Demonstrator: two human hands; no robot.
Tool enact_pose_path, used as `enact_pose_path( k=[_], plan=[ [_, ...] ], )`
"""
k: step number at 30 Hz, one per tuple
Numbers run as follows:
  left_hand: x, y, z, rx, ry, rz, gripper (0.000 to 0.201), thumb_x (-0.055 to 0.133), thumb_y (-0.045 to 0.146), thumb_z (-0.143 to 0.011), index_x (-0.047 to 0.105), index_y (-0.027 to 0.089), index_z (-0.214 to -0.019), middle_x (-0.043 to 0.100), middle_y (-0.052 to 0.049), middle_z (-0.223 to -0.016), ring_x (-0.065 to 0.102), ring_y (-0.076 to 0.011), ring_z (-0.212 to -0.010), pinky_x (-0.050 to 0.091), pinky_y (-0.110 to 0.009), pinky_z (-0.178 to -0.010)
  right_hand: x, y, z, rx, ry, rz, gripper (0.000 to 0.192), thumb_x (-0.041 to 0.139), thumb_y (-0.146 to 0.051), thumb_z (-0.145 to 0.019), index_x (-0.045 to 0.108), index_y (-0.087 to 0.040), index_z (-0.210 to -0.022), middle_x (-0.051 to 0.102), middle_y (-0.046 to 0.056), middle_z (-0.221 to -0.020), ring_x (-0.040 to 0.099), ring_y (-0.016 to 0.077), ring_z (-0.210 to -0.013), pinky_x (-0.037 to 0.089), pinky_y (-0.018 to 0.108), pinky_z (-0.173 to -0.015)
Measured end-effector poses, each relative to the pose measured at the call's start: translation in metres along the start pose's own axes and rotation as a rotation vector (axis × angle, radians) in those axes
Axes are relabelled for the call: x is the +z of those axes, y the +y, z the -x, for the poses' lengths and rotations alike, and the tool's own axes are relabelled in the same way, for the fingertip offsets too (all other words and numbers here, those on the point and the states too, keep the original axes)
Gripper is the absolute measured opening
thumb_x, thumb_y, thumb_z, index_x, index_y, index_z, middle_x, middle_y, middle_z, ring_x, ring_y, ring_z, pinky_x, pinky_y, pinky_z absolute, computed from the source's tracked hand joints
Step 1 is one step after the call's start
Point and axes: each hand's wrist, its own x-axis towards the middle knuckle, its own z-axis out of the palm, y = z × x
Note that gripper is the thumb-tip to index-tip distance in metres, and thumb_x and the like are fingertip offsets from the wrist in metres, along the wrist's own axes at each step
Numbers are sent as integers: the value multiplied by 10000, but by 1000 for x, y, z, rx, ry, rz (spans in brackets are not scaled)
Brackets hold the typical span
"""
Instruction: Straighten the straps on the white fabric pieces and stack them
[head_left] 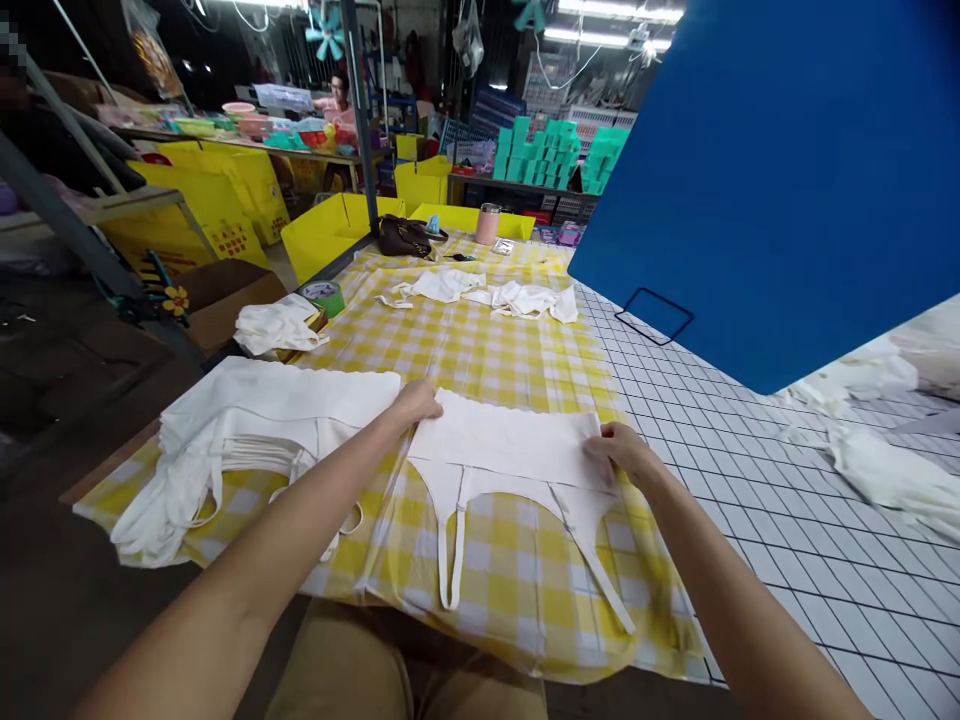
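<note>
Pinning the white strapped garment point(510, 440) flat on the yellow checked tablecloth point(480, 340): left hand point(417, 402) presses down at its left edge, fingers curled over the hem; right hand point(621, 448) pinches the right edge. Held at both ends, the band is taut and square; its straps point(453, 550) hang loose toward the near table edge.

Just left of it, touching the left hand's side, sits a stack of folded white garments point(255, 420), edges roughly aligned, straps trailing off the front; judged a pile kept within reach.

Right of the cloth, a white gridded surface point(750, 480) carries loose white pieces point(877, 460). A blue panel point(787, 180) stands over it.

Further back: more white pieces point(517, 298) unfolded mid-table, a roll of green tape point(324, 294), a brown bag point(403, 236), a pink tumbler point(487, 222). Beyond, yellow bins point(330, 232) and a person point(339, 98) at a far bench.
</note>
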Motion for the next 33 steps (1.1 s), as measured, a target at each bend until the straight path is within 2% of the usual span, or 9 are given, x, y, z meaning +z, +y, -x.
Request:
enact_pose_path(
  k=[5,9,11,13,15,17,22,26,33],
  plan=[
    [-17,14,14,128,86,146,147,580,231,-660,471,170,-584,483,40,-556,494,-111,-583,331,-194,-489,-19,-16,5,45,-123,-226,165,692,-253,-553,575,-147,-600,611,55,-588,579,172,-557,463,285,-497],
    [-53,25,23,349,297,432,219,580,240,-676,408,165,-563,411,63,-522,435,-80,-538,314,-174,-489,-49,-40,20,-130,23,-451,284,693,-379,-605,641,-169,-788,649,63,-821,587,183,-757,490,309,-654],
    [-69,24,35,459,357,571,152,588,241,-680,470,159,-629,501,51,-573,497,-90,-584,374,-175,-537,-65,-47,35,-253,133,-500,293,714,-387,-603,662,-187,-810,632,62,-868,567,188,-801,483,322,-682],
    [-77,14,54,530,340,616,116,585,237,-690,570,156,-771,634,11,-728,587,-128,-721,452,-212,-654,-75,-44,54,-350,152,-418,244,717,-396,-622,683,-210,-776,605,67,-916,554,194,-823,484,330,-679],
    [-70,-5,77,568,255,552,230,554,184,-693,639,171,-906,689,-22,-921,616,-171,-914,468,-278,-824,-75,-29,72,-432,64,-298,196,698,-414,-653,698,-239,-740,579,75,-963,551,212,-863,499,337,-667],
    [-50,-28,100,586,133,424,360,466,82,-676,678,202,-942,685,-14,-1025,578,-180,-1067,424,-325,-948,-65,-5,89,-494,-59,-208,163,684,-413,-668,703,-262,-726,573,81,-977,557,238,-911,514,353,-671],
    [7,-75,143,691,-120,10,570,376,-27,-610,684,265,-991,641,24,-1117,488,-186,-1196,336,-414,-1049,-25,59,122,-542,-190,25,97,611,-316,-705,690,-261,-715,615,80,-999,596,260,-952,518,412,-752],
    [21,-89,161,711,-151,-79,532,399,0,-692,650,285,-1064,579,28,-1213,460,-179,-1221,344,-401,-1054,-17,82,138,-576,-161,123,164,544,-272,-750,704,-270,-781,618,84,-1082,582,254,-1029,511,422,-816],
    [22,-94,167,695,-127,-62,406,405,80,-791,660,262,-1050,555,8,-1245,451,-173,-1229,351,-374,-1054,-16,89,142,-610,-107,150,163,558,-344,-769,705,-285,-810,626,73,-1107,570,258,-1064,506,437,-852]
  ],
)
